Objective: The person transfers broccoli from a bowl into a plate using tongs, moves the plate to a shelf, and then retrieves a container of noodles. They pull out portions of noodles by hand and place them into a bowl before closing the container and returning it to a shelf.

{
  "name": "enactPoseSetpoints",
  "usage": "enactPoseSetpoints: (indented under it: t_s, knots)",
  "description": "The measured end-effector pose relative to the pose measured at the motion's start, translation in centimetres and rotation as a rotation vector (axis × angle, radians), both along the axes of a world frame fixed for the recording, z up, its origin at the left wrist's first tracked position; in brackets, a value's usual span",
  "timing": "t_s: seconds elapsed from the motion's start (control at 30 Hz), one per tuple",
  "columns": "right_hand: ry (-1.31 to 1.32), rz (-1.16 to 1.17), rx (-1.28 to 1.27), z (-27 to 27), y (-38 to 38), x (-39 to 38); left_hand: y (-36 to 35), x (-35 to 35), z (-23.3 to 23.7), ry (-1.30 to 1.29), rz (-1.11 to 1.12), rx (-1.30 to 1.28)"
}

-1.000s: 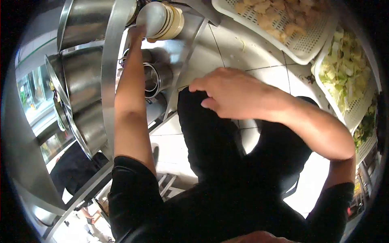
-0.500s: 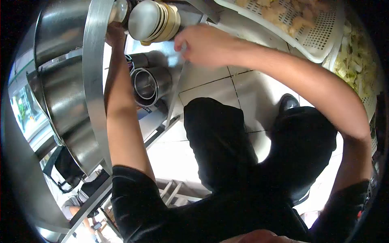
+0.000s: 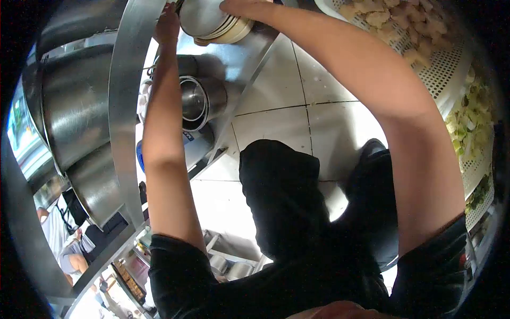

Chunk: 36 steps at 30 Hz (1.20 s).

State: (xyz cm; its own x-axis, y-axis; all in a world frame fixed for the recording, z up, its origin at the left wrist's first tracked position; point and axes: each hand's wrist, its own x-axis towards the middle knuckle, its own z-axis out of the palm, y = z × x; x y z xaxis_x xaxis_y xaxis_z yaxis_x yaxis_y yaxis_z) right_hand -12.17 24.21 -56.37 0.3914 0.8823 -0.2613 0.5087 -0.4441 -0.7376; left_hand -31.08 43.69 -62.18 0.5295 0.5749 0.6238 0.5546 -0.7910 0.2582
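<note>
A stack of round cream bowls (image 3: 236, 31) lies at the top of the view, on a metal shelf, with a pale grey disc-like face toward me. My right hand (image 3: 243, 8) is at the stack's upper right edge, its fingers curled against the rim and partly cut off by the frame. Left of the stack, my left hand (image 3: 168, 25) reaches up past a metal post. Its fingers look closed beside something dark and thin that I cannot make out. Below the stack, metal pots (image 3: 204, 103) stand on the same shelf.
Large steel pots (image 3: 79, 101) stand on the left behind the metal post (image 3: 125, 106). At the upper right, a perforated white basket (image 3: 451, 66) holds pale food pieces; chopped greens (image 3: 467, 119) lie beside it. Tiled floor (image 3: 276, 119) stretches below. People show at lower left.
My right hand has moved up from beside the bowls to their rim. My left hand has shifted slightly right and up in view. The camera view has shifted, and the bowls sit higher.
</note>
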Motion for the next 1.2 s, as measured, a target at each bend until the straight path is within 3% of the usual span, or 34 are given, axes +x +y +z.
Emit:
enactPoseSetpoints:
  t_s: [0.07, 0.1, 0.13, 0.2, 0.3, 0.4, 0.43, 0.57, 0.7, 0.87, 0.93, 0.97, 1.0, 1.07, 1.1, 1.17, 1.2]
  knots:
    - [0.12, -0.009, -0.003, 0.3, 0.3, 0.4, -4.7, 0.7, 1.3, 0.026, 0.249, -0.078]
    - [0.157, -0.017, -0.005, 0.4, 0.5, 0.5, -5.8, 0.3, 2.0, 0.015, 0.26, -0.358]
    - [0.236, -0.023, -0.012, 0.1, 0.6, 0.6, -4.8, -1.1, 1.2, 0.153, 0.036, -0.099]
    - [0.454, -0.045, -0.033, -0.9, 0.8, 0.9, -6.2, -1.5, 0.5, -0.226, 0.384, -0.887]
    - [0.963, -0.114, -0.131, -3.4, 0.5, 0.4, -9.2, -0.9, 2.6, -0.345, 0.296, -1.3]
    - [1.23, -0.065, -0.18, -2.9, -3.9, 0.6, -8.7, -1.1, 2.5, -0.381, 0.234, -1.394]
    - [1.271, -0.005, -0.169, -0.7, -7.4, 0.9, -7.5, -1.2, 1.8, -0.179, 0.231, -1.268]
    - [1.431, -0.164, -0.368, 0.3, -14.1, 1.1, -7.1, -1.2, 0.4, -0.31, 0.278, -1.417]
    - [1.292, -0.199, -0.481, 0.6, -17.9, 1.5, -10.2, -0.5, 1.1, -0.363, 0.479, -1.526]
    - [1.038, 0.02, -0.603, -3.3, -17.7, 3.0, -10.7, 0.3, 1.5, -0.313, 0.397, -1.448]
    - [0.943, -0.002, -0.564, -5.0, -17.6, 3.0, -8.8, 0.7, 0.8, 0.077, 0.389, -1.296]
    - [0.9, -0.032, -0.579, -5.6, -17.8, 3.0, -7.9, 0.6, -0.2, 0.081, 0.402, -1.086]
    - [0.854, -0.054, -0.596, -6.1, -17.7, 3.0, -5.3, 0.2, -2.3, 0.082, 0.406, -1.087]
    - [0.924, 0.001, -0.58, -6.2, -17.6, 3.2, -0.6, -1.2, -6.4, 0.156, 0.036, -0.289]
    - [0.991, 0.045, -0.557, -6.1, -17.6, 3.4, -1.3, -0.8, -5.5, 0.155, 0.042, -0.294]
    - [0.961, 0.075, -0.554, -5.0, -17.0, 3.1, -4.2, 1.9, -0.7, 0.439, 0.37, -0.488]
    - [0.933, 0.105, -0.544, -4.5, -16.7, 3.1, -4.5, 2.2, -0.5, 0.436, 0.37, -0.484]
